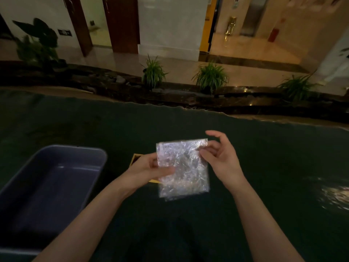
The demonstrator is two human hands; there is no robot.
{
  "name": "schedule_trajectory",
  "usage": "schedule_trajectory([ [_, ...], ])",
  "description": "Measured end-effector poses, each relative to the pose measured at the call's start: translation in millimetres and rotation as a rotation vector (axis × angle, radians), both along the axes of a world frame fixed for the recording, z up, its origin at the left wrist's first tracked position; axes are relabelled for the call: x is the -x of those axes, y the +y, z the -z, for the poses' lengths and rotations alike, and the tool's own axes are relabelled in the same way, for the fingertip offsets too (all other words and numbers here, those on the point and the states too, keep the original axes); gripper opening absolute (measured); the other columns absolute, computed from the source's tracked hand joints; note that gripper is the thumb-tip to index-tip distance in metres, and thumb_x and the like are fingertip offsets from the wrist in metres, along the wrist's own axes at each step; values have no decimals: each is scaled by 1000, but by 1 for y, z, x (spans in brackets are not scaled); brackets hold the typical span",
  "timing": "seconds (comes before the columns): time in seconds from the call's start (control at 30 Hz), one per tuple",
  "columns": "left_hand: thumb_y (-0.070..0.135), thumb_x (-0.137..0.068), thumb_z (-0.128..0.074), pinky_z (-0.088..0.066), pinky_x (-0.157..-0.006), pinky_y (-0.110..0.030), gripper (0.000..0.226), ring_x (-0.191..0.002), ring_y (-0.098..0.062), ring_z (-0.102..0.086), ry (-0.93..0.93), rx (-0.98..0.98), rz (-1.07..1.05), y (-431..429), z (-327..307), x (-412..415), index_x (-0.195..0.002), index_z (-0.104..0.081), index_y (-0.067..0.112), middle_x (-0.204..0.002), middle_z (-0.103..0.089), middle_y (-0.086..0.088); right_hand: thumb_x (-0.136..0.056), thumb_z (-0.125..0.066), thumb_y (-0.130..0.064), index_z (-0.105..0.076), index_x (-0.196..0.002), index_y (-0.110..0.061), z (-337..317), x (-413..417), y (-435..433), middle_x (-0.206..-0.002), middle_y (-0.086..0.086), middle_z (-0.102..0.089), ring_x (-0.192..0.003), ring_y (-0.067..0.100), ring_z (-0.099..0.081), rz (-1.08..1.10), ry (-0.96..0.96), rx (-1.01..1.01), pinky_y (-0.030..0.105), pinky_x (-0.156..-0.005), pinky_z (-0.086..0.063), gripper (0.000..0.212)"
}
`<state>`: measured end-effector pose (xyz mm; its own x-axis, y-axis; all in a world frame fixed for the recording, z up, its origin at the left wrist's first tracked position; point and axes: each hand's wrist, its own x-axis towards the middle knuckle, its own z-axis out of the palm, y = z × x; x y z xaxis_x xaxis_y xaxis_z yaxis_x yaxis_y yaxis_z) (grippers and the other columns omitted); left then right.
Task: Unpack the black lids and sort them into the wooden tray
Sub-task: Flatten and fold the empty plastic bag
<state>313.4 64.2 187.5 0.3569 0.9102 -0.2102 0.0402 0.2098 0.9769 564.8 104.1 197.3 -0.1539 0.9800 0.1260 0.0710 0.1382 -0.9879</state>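
Above dark table (pixel 264 167), unlabelled crinkled plastic packet (pixel 182 168) between both hands.

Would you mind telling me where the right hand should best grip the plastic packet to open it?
Probably the top right corner of the plastic packet, approached from the right. The left hand already pinches its left edge, and the right hand hovers open beside that free corner.

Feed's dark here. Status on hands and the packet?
Left hand pinching plastic packet. Right hand open at its top corner. Tray mostly hidden behind.
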Motion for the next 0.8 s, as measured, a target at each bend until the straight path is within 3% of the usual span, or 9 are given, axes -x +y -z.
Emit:
schedule_trajectory([
  [0.17,8,-85,-79,-62,-81,-34,32,-104,-24,-75,7,-106,-237,1,3,-7,-115,-71,10,-111,-78,-5,-83,-84,-41,-39,-150,-34,4,-10,-13,-124,-5,-76,-117,11,-71,-167,-7,251,28,-92,-52,82],
  [0.23,11,-84,-80,-61,-84,-39,34,-104,-24,-75,13,-139,-263,5,2,-6,-116,-70,12,-112,-78,-5,-84,-83,-40,-53,-144,-24,11,-10,-20,-126,-3,-76,-118,16,-72,-269,-79,305,35,-95,-56,69],
  [0.33,32,-78,-83,-59,-90,-41,52,-109,-20,-73,-16,-94,-183,13,2,-3,-126,-65,21,-118,-76,0,-94,-77,-19,-73,-121,-12,27,-3,-32,-113,11,-80,-108,33,-75,-117,-51,245,47,-97,-58,28],
  [0.4,43,-78,-85,-55,-96,-40,63,-115,-18,-71,-32,-5,-19,17,7,-2,-133,-60,25,-125,-74,1,-94,-76,-15,-74,-112,-5,36,-2,-42,-105,21,-78,-101,44,-73,38,-1,220,53,-95,-56,20],
  [0.5,39,-79,-84,-54,-98,-34,51,-111,-14,-72,49,30,167,19,21,-10,-125,-68,25,-121,-76,4,-89,-80,-24,-66,-99,11,43,-5,-62,-81,17,-70,-75,28,-66,186,41,191,44,-80,-53,39],
  [0.57,37,-76,-84,-58,-88,-28,41,-102,-12,-75,85,17,129,19,29,-20,-114,-74,24,-110,-79,6,-84,-82,-32,-60,-98,17,46,-8,-77,-79,20,-67,-75,26,-63,267,89,201,41,-77,-51,55],
  [0.63,34,-78,-82,-59,-75,-21,32,-94,-13,-77,96,-16,116,21,40,-29,-107,-77,24,-102,-81,5,-83,-83,-37,-69,-96,7,50,-12,-95,-83,16,-74,-79,20,-69,338,114,215,33,-78,-56,47],
  [0.7,28,-83,-81,-59,-73,-21,21,-91,-13,-77,123,-43,163,21,48,-39,-104,-77,25,-99,-80,4,-90,-80,-33,-77,-85,-13,55,-18,-116,-76,-6,-74,-74,4,-68,419,105,225,16,-70,-53,21],
  [0.8,20,-88,-78,-57,-72,-16,17,-91,-12,-76,135,-48,292,16,61,-62,-104,-75,25,-99,-80,4,-91,-77,-26,-77,-84,-20,65,-27,-152,-73,-9,-72,-68,3,-65,561,158,237,14,-66,-52,9],
])
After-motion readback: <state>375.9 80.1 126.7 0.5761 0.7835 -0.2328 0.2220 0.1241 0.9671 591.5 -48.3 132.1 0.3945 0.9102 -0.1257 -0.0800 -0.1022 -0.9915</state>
